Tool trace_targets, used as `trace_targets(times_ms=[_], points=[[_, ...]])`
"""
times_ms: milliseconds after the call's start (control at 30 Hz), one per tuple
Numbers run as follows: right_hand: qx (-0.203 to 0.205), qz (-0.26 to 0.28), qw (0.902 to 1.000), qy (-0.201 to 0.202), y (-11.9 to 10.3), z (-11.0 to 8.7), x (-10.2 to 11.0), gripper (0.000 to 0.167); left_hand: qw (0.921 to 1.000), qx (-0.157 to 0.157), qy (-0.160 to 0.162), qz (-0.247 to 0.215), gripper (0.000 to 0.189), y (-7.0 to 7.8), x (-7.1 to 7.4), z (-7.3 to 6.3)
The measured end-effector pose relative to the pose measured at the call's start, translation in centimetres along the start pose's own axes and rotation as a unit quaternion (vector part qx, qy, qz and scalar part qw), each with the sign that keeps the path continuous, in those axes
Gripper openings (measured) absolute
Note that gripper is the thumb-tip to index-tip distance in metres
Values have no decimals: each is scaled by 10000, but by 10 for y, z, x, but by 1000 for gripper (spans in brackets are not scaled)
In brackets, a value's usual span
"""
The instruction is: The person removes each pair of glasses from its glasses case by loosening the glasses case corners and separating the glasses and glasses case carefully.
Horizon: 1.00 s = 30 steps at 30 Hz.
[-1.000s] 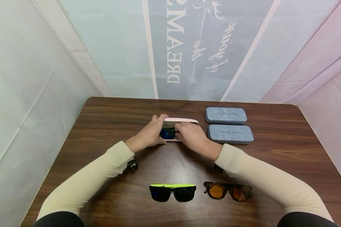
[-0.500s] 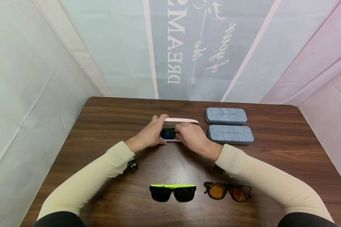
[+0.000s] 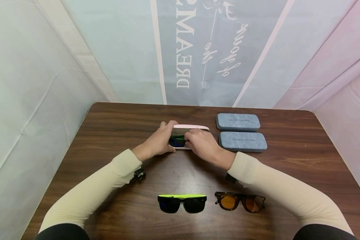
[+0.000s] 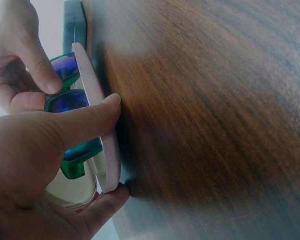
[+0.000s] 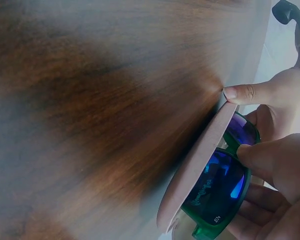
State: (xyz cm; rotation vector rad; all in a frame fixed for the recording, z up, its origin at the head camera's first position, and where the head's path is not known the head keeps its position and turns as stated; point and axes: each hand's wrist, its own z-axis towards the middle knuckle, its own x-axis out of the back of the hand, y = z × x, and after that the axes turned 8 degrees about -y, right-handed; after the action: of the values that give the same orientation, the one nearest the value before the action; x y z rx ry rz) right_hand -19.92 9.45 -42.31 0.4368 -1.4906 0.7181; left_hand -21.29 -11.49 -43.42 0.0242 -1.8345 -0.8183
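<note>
My left hand (image 3: 156, 141) holds the left end of an open pink glasses case (image 5: 197, 167), its thumb along the near edge and other fingers behind. Sunglasses (image 5: 217, 187) with a green frame and blue mirrored lenses sit partly inside, lenses facing the near side. My right hand (image 3: 204, 145) pinches them at the bridge, as the right wrist view shows. In the left wrist view, the case's front wall (image 4: 97, 95) covers the lower part of the lenses. The right hand hides the case's right end in the head view.
Two blue-grey glasses cases (image 3: 238, 122) lie shut, one behind the other, right of the hands. Nearer the front are black sunglasses (image 3: 169, 205) with lime-green temples and tortoiseshell glasses (image 3: 229, 202) with orange lenses. Fabric curtains (image 3: 132, 66) border the wooden table (image 3: 120, 120).
The green-framed sunglasses have tipped slightly in the case, showing more of the green upper rim and less blue lens. Both hands stay almost in place.
</note>
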Motion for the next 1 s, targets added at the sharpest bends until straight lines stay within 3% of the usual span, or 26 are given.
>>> trace_targets(times_ms=[1000], points=[[30, 76, 9999, 103, 3, -6, 12, 4, 10000, -2, 9, 69, 97, -1, 0, 0]])
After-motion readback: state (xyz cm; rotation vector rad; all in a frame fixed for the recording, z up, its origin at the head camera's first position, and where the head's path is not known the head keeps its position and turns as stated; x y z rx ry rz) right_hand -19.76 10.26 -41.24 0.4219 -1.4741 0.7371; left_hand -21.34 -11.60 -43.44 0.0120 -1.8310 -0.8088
